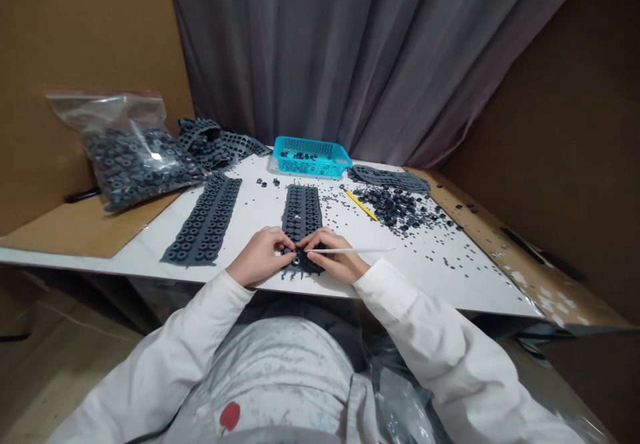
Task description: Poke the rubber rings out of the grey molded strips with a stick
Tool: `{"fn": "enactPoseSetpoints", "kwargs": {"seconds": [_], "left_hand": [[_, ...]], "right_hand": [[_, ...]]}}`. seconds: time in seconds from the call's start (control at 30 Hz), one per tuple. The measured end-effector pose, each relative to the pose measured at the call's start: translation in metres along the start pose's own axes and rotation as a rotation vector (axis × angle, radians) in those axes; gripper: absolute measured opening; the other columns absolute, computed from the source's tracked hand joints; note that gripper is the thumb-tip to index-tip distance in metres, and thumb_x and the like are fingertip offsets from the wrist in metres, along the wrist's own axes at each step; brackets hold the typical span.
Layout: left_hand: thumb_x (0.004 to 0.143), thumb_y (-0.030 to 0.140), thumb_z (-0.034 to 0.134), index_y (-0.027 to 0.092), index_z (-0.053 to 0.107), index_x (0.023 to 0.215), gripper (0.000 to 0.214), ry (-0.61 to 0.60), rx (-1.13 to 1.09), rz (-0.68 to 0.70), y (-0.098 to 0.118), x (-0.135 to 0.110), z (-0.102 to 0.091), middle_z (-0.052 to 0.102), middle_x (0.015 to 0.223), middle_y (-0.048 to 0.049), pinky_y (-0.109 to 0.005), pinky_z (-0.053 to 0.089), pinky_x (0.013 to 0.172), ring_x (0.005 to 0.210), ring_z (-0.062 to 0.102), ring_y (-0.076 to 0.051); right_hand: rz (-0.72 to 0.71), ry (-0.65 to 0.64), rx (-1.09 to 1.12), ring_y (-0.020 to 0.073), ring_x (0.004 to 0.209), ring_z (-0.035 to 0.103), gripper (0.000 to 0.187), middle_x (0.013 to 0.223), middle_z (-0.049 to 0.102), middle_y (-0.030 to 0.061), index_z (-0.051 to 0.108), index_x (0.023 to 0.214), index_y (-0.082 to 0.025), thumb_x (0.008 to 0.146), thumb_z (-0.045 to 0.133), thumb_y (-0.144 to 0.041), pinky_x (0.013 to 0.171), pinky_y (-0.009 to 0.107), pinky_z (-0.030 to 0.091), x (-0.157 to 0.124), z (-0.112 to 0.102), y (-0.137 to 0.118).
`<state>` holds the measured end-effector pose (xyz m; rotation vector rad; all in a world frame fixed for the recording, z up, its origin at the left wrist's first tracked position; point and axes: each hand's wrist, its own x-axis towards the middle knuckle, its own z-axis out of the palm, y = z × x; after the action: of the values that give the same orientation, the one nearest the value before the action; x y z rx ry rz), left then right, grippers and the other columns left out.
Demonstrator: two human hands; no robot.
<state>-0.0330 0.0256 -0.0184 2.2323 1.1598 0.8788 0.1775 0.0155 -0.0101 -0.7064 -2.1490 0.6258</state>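
A dark grey moulded rubber sheet (pixel 303 214) with rows of round ring-like parts lies in front of me, its near end by the table edge. My left hand (pixel 263 254) is closed at the left side of that near end, thumb and fingertips on the sheet. My right hand (pixel 336 254) grips a thin white stick (pixel 370 251), which points out to the right. Its fingertips meet the sheet beside my left fingers. What lies between the fingertips is too small to make out. Ragged strips of rubber stick out along the sheet's near edge.
Another ringed sheet (pixel 205 221) lies left, near a zip bag (pixel 135 157) of ring parts and piled sheets (pixel 215 144). At the back stands a blue basket (pixel 313 167). To the right are a yellow pen-like tool (pixel 361 205), a heap of black bits (pixel 400 207) and folded sheets (pixel 390 179).
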Motion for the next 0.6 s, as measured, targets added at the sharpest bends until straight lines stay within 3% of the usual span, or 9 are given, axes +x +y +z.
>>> {"fn": "enactPoseSetpoints", "kwargs": {"seconds": [0.27,0.6], "left_hand": [[0.076,0.023,0.065,0.018,0.071,0.076,0.007,-0.001,0.003,-0.003,0.0001,-0.0006,0.0012,0.057,0.069,-0.0008,-0.027,0.04,0.067,0.071,0.054,-0.017],[0.075,0.021,0.064,0.018,0.07,0.074,0.007,-0.008,0.016,-0.006,0.0011,-0.0003,0.0012,0.059,0.071,-0.0015,-0.027,0.04,0.067,0.072,0.054,-0.017]], "right_hand": [[0.08,-0.024,0.076,0.0226,0.093,0.066,0.026,0.098,0.071,0.0119,0.06,0.084,-0.019,0.091,0.053,-0.043,0.082,0.039,0.05,-0.0021,0.0001,0.0036],[0.072,-0.02,0.051,0.022,0.092,0.067,0.027,0.097,0.072,0.0113,0.061,0.084,-0.019,0.091,0.053,-0.044,0.081,0.039,0.051,-0.0016,0.0006,0.0027]]}}
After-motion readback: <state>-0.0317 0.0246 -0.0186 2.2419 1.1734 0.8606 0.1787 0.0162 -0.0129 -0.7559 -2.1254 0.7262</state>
